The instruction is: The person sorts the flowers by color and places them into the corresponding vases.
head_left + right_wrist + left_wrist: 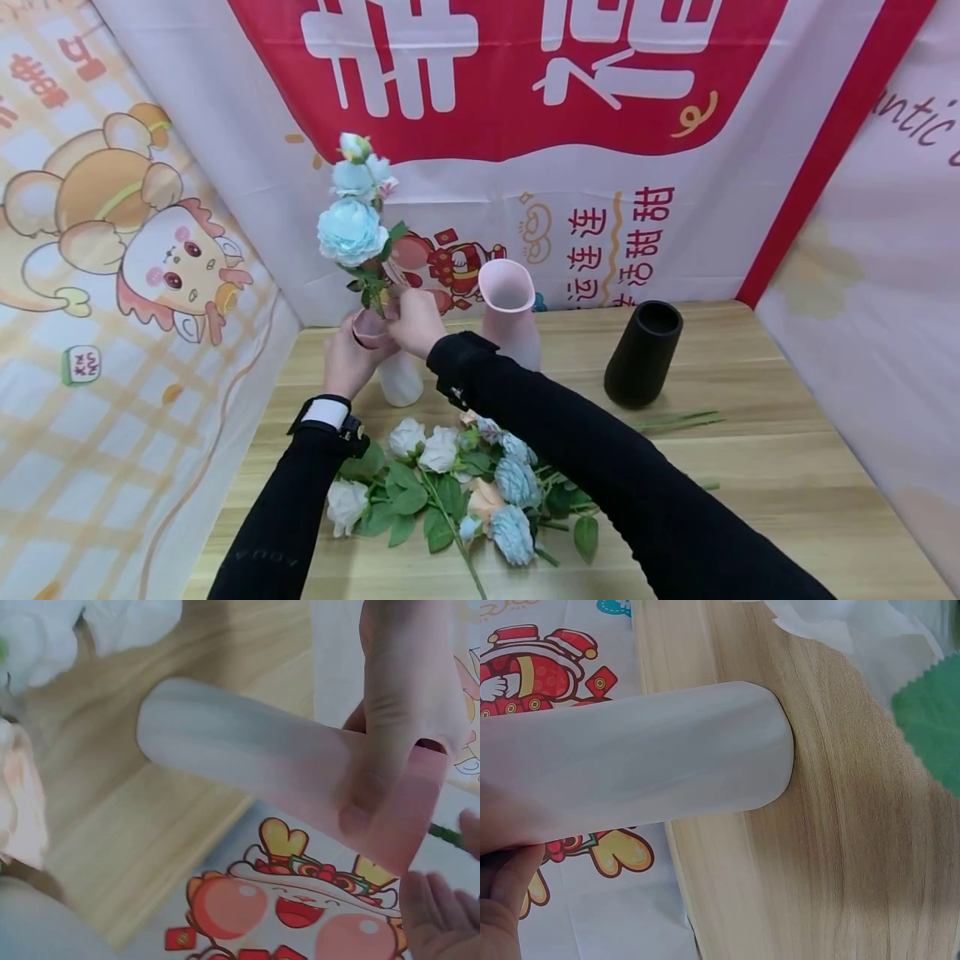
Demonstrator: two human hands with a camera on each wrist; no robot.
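Observation:
My left hand (349, 363) grips a pink-and-white vase (401, 382) around its upper part, just below the rim. In the right wrist view, its thumb lies across the pink neck of that vase (255, 750). At the mouth, my right hand (417, 322) pinches the green stem (445, 835) of a light blue artificial flower spray (352, 232). The blooms stand upright above the vase, leaves close over the opening. In the left wrist view the pale vase base (705, 750) shows over the wooden tabletop; the stem's lower end is hidden.
A second pink vase (511, 329) stands right of my hands, partly behind the right sleeve. Farther right is a black vase (643, 354). White flowers (439, 450), blue flowers (513, 533) and leafy stems lie across the front of the wooden table (780, 467). Printed cloth hangs behind.

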